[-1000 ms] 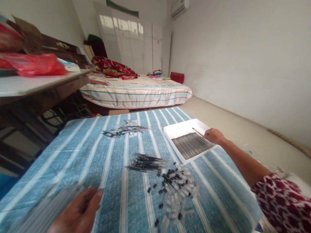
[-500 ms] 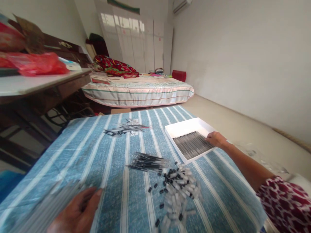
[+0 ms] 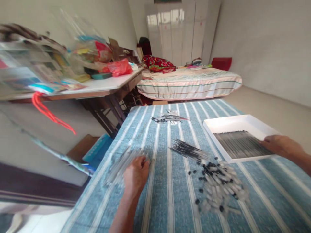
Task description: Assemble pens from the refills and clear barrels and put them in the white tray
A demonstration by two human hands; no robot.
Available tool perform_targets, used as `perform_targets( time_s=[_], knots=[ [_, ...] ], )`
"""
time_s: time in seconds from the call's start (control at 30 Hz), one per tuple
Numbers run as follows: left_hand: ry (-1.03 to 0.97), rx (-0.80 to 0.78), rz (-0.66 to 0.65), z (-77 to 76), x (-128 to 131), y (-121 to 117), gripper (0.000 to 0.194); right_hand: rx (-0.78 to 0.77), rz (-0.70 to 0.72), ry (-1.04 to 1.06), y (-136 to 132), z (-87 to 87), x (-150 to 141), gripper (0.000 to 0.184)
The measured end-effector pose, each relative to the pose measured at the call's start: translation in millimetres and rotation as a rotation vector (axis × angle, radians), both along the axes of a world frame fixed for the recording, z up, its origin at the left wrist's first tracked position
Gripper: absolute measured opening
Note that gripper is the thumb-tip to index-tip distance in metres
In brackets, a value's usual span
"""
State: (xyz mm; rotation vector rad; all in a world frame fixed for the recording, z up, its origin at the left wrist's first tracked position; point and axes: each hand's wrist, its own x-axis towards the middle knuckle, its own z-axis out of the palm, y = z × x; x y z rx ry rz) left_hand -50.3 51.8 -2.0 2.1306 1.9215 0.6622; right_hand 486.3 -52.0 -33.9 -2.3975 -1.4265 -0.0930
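My left hand (image 3: pixel 136 173) rests on a pile of clear pen barrels (image 3: pixel 121 163) on the blue striped tablecloth (image 3: pixel 167 194), its fingers curled down onto them. My right hand (image 3: pixel 277 144) lies on the near right corner of a white tray (image 3: pixel 228 121) that holds a row of finished pens (image 3: pixel 239 148); its fingers look flat, with nothing visible in them. Between the hands lie a bundle of black refills (image 3: pixel 187 150) and a heap of clear caps and small black parts (image 3: pixel 218 187).
Several more pen parts (image 3: pixel 167 118) lie at the far end of the table. A cluttered desk with a red bag (image 3: pixel 118 68) stands to the left. A bed (image 3: pixel 189 84) and white wardrobe (image 3: pixel 182 32) fill the back of the room.
The view has swung left. My left hand moved forward onto the clear barrels. My right hand laid down the pen it held over the tray and drew back to the tray's near corner.
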Motion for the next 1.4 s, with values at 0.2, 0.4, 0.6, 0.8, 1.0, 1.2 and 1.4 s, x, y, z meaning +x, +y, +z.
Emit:
perform_targets(
  time_s=[0.2,0.4,0.6,0.8,1.0,1.2,1.4],
  knots=[
    [0.332,-0.048,-0.113,-1.7,20,-12,0.023,-0.092,0.011,-0.168,2,22.4,-71,0.028],
    [0.465,-0.106,-0.125,-6.8,29,-8,0.027,0.010,0.493,0.088,2,39.3,-191,0.041],
    [0.323,0.015,-0.204,-5.3,31,-17,0.021,-0.158,0.614,0.164,11,37.8,-253,0.032],
    [-0.540,-0.280,-0.246,-7.0,38,-25,0.013,-0.318,0.549,0.044,30,33.3,-277,0.019],
    [-1.040,-0.537,-0.288,-4.5,44,-33,0.020,-0.407,0.573,0.035,42,39.5,-280,0.021],
    [-1.087,-0.694,-0.299,-4.1,50,-39,0.031,-0.468,0.656,0.048,34,44.0,-280,0.019],
    [-1.024,-0.749,-0.328,-10.3,55,-43,0.029,-0.519,0.660,-0.079,30,31.9,-293,0.018]
  ],
)
